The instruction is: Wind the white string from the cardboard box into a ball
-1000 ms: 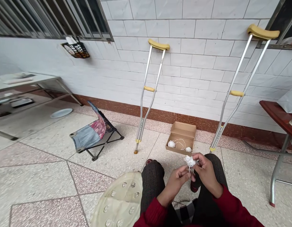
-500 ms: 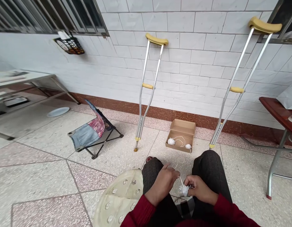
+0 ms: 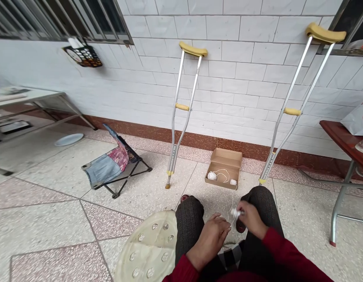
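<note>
Speckled floor (image 3: 46,219), yarn (image 3: 235,213) between hands (image 3: 212,236)

A: Upper garm. (image 3: 242,277), what col. was it?

B: Dk red, long-slv. L sleeve (image 3: 184,269) ran to wrist; R sleeve (image 3: 287,252) ditto, same col., plain surf., cuff matched.

A: Hands?

B: Qty 2. L hand (image 3: 211,238) & R hand (image 3: 254,220) were both bare.

A: Trousers (image 3: 188,225)?

B: 1 pr., dk grey-brn, w/ fine woven fleck & faint chk lines at knees; inner thighs looked nr-blk.

A: Below those?

B: L shoe (image 3: 185,198): reddish toe w/ dk pattern, too sm. to read. R shoe (image 3: 240,226): dk, w/ red edge, mostly hidden.
</note>
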Available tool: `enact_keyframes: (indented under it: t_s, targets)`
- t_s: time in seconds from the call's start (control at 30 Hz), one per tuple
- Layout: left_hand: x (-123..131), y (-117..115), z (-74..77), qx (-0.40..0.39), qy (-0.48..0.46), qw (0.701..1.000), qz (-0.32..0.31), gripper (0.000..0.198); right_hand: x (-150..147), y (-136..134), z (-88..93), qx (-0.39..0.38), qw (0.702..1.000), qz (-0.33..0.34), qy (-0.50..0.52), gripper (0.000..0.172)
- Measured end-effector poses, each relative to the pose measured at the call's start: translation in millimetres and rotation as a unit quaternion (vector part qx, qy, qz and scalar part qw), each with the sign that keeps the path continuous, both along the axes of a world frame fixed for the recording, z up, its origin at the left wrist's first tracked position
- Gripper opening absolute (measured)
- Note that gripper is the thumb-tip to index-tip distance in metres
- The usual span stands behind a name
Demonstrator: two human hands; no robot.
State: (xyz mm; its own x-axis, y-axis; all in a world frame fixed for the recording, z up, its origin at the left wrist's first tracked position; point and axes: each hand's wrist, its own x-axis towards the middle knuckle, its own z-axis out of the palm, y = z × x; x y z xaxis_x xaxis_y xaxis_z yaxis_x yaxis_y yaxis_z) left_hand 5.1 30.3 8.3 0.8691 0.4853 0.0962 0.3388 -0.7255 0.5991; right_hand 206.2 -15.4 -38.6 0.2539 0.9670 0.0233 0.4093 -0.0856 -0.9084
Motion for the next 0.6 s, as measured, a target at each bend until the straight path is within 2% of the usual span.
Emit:
enact_keyframes:
  t_s: [0.07, 0.13, 0.2, 0.27, 0.3, 0.37, 0.47, 0.53, 0.6]
  targets:
    - [-3, 10, 9.1, 0.022, 0.000, 1.000, 0.004, 0.023, -19, -18, -10.5, -0.035, 0.993, 0.108, 0.011, 0.021]
    - [-4, 19, 9.2, 0.013, 0.002, 1.000, 0.015, 0.025, -33, -34, -5.9, -0.068, 0.975, 0.174, 0.119, 0.019]
    - [-3, 22, 0.2, -0.028, 0.002, 0.999, 0.035, 0.028, -36, -39, 9.7, -0.085, 0.946, 0.178, 0.256, 0.016]
    - [2, 17, -13.5, -0.076, -0.004, 0.996, 0.046, 0.028, -30, -33, 26.6, -0.073, 0.928, 0.129, 0.341, 0.018]
    - [6, 11, -20.1, -0.098, -0.008, 0.994, 0.047, 0.029, -25, -27, 32.2, -0.060, 0.929, 0.096, 0.352, 0.019]
    - [13, -2, -30.1, -0.129, -0.011, 0.991, 0.045, 0.029, -12, -14, 34.4, -0.026, 0.945, 0.024, 0.325, 0.019]
    - [18, -18, -34.1, -0.146, 0.006, 0.988, 0.046, 0.030, 0, 0, 17.0, 0.007, 0.982, -0.060, 0.179, 0.011]
    - [15, -20, -30.4, -0.128, 0.025, 0.990, 0.050, 0.030, 0, 1, -0.1, 0.011, 0.997, -0.065, 0.045, 0.007]
    - [8, -13, -23.6, -0.090, 0.040, 0.994, 0.050, 0.029, -7, -6, -14.1, 0.000, 0.999, -0.008, -0.042, 0.015]
